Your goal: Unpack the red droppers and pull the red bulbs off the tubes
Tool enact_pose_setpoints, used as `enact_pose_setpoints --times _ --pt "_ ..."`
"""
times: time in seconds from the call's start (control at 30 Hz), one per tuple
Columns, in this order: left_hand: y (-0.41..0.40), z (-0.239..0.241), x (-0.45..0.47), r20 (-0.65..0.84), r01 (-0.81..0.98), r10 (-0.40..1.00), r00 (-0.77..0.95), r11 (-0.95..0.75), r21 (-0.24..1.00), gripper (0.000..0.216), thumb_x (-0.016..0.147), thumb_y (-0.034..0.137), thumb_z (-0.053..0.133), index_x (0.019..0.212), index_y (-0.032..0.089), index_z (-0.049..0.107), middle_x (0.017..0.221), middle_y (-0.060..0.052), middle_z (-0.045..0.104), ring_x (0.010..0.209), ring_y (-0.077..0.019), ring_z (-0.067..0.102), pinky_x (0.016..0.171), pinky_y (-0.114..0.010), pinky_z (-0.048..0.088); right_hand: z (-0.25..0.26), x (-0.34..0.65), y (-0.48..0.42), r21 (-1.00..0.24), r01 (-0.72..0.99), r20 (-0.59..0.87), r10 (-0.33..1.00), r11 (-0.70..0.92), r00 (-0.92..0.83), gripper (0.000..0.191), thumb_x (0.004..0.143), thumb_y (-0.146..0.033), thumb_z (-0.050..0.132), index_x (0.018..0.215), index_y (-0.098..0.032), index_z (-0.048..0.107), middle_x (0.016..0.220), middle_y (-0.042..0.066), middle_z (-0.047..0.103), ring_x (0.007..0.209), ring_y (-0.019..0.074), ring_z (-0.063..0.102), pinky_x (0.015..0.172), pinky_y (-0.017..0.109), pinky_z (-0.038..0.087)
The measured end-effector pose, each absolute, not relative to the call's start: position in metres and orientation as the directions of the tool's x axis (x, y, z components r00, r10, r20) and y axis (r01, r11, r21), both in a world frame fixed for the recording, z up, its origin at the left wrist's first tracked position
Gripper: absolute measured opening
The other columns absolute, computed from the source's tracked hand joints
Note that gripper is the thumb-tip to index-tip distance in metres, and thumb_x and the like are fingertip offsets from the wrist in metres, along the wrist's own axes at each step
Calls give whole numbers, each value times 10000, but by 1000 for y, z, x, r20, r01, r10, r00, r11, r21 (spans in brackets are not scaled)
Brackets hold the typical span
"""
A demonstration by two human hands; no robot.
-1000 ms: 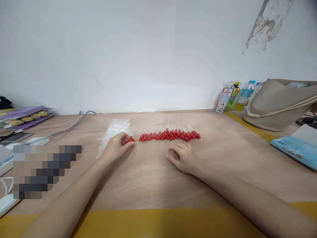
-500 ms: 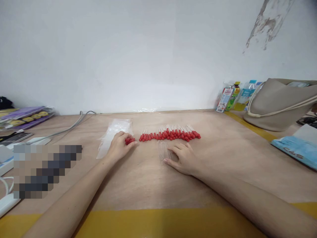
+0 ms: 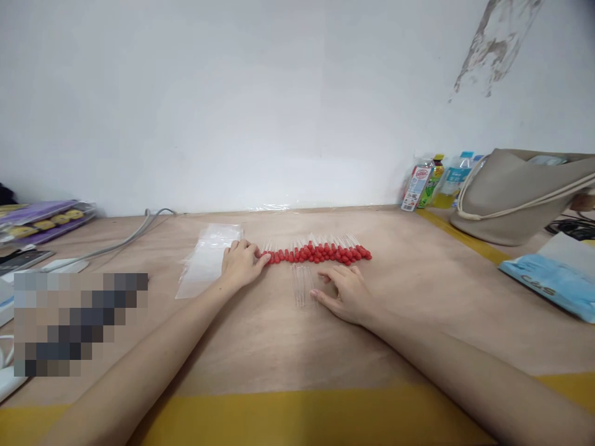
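Observation:
A row of glass droppers with red rubber bulbs [image 3: 320,253] lies across the middle of the brown table [image 3: 418,310]. My left hand [image 3: 240,265] rests palm down at the row's left end, its fingertips touching the first red bulbs; whether it covers any bulbs I cannot tell. A few bare clear glass tubes [image 3: 301,286] lie just in front of the row. My right hand [image 3: 344,293] lies flat on the table next to these tubes, fingers spread, touching their right side. A clear plastic bag [image 3: 204,260] lies left of my left hand.
A beige bag [image 3: 520,195] stands at the back right with drink bottles [image 3: 434,181] beside it. A blue packet [image 3: 548,279] lies at the right edge. At the left are purple packets [image 3: 41,220], a grey cable [image 3: 116,243] and a blurred patch. Yellow tape marks the table's front edge.
My left hand has slid right with the few red bulbs, from beside the plastic bag up to the left end of the row. My right hand has barely shifted.

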State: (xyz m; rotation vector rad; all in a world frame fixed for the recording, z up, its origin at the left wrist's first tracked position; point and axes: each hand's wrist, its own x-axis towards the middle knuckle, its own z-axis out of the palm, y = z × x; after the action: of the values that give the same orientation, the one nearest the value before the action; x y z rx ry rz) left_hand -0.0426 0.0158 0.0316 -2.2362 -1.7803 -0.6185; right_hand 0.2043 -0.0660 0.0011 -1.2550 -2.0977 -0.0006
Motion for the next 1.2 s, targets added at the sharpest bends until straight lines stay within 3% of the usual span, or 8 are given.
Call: enact_pose_setpoints --times 0.4,0.6,1.03,1.2 --pt "24 39 -43 307 984 949 70 -117 138 448 750 562 391 758 203 659 992 -134 551 1016 -334 420 831 -466 333 1 204 -65 -317 780 557 772 539 -307 327 782 -456 512 939 -172 553 848 46 628 803 172 553 744 321 303" --pt "29 41 -41 270 988 962 39 -77 132 396 737 505 412 743 208 673 988 -147 555 1013 -355 426 804 -469 348 1 204 -65 -312 783 558 771 538 -308 313 781 -445 514 928 -171 552 858 55 629 810 177 553 750 325 303" --pt "22 42 -38 373 993 928 -4 -41 111 295 765 360 398 750 165 619 951 -158 565 970 -345 452 775 -459 355 2 204 -66 -317 779 567 766 542 -302 312 785 -436 512 954 -177 553 882 62 626 832 187 557 766 342 326" --pt "-5 43 -42 553 958 823 126 -246 148 171 796 294 389 797 172 508 789 -84 575 818 -260 506 749 -403 371 0 205 -63 -312 766 663 706 562 -248 436 782 -412 512 1146 -174 486 1095 120 553 1026 240 494 857 390 363"
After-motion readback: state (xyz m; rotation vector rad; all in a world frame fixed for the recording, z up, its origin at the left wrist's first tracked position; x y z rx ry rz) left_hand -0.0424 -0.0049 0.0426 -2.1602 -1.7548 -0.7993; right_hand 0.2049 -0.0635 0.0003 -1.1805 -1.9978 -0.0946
